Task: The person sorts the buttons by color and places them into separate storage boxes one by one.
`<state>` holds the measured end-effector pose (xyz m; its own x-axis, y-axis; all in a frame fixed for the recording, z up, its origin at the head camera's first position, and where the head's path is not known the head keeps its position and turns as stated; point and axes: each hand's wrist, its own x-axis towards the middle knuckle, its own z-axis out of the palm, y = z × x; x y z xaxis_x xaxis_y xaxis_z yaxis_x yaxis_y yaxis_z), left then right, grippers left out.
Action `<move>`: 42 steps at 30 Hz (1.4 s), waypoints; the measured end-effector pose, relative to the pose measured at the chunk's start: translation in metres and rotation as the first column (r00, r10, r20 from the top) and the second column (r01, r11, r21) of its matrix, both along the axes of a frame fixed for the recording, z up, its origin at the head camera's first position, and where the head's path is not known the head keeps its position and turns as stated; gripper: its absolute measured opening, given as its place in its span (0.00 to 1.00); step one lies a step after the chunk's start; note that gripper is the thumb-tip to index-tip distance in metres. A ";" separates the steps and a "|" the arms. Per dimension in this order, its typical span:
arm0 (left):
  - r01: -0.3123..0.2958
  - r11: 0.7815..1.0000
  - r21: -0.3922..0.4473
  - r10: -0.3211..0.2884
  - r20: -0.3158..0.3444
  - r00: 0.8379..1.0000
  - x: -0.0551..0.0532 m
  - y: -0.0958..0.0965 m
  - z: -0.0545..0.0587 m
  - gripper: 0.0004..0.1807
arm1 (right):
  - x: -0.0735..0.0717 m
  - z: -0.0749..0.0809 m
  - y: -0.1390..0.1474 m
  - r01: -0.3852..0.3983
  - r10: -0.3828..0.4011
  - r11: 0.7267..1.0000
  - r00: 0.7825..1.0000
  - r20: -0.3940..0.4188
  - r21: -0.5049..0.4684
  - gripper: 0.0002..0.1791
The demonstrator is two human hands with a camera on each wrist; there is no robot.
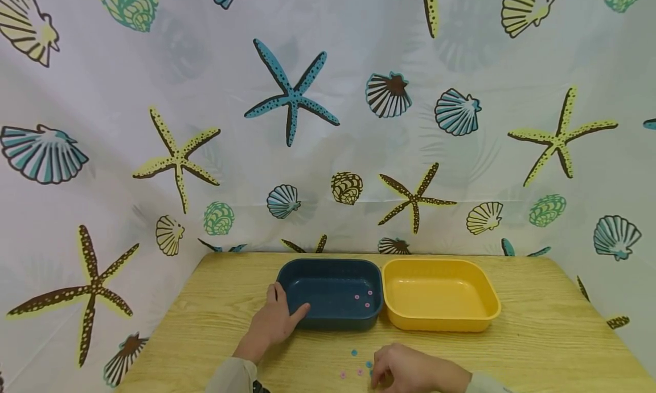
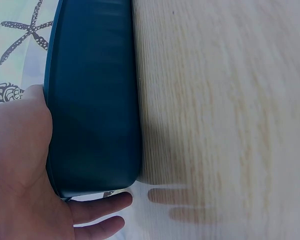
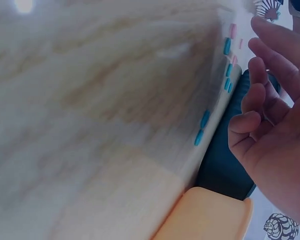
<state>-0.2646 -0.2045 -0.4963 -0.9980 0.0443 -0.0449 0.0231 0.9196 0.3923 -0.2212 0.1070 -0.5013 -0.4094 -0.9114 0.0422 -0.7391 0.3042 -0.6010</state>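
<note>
In the head view my left hand (image 1: 275, 320) holds the near left corner of a dark blue plastic tray (image 1: 328, 323). Its thumb lies along the front rim, and the fingers reach round the left end. Three small pink button-like discs (image 1: 357, 297) lie inside the tray, toward the right. On the table, my right hand (image 1: 400, 367) hovers low beside several loose discs, some blue (image 1: 354, 352), some pink (image 1: 343, 375). The right wrist view shows its fingers (image 3: 277, 65) loosely bent, with no disc visible between them.
A yellow tray (image 1: 441, 323) stands right of the dark blue one, their sides nearly touching. Both rest on a light wooden table (image 1: 543, 324). A white curtain (image 1: 328, 228) printed with shells and starfish hangs behind and along both sides.
</note>
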 end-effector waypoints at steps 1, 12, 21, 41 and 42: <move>-0.001 1.000 0.001 0.001 0.000 1.000 0.000 0.000 0.000 0.57 | 0.000 -0.001 0.000 -0.004 0.004 1.000 1.000 0.009 0.002 0.09; 0.000 1.000 0.015 0.000 0.007 1.000 0.002 0.000 0.002 0.56 | 0.001 -0.005 0.000 -0.051 0.051 0.999 0.998 0.020 -0.012 0.10; -0.003 1.000 0.019 0.003 0.001 1.000 0.001 0.000 0.004 0.55 | 0.000 -0.006 0.000 -0.055 0.055 0.998 0.998 -0.001 0.007 0.08; 0.002 1.000 0.005 -0.002 -0.008 1.000 0.002 0.000 0.002 0.57 | 0.000 -0.007 -0.001 -0.029 0.029 0.999 0.999 0.014 0.018 0.06; 0.002 1.000 0.005 -0.002 -0.006 1.000 0.001 0.000 0.001 0.57 | 0.000 -0.007 -0.001 -0.030 0.029 0.999 1.000 0.006 0.022 0.06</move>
<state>-0.2632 -0.2047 -0.4949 -0.9981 0.0468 -0.0390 0.0275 0.9177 0.3964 -0.2214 0.1060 -0.5081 -0.3826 -0.9237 0.0201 -0.7447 0.2954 -0.5984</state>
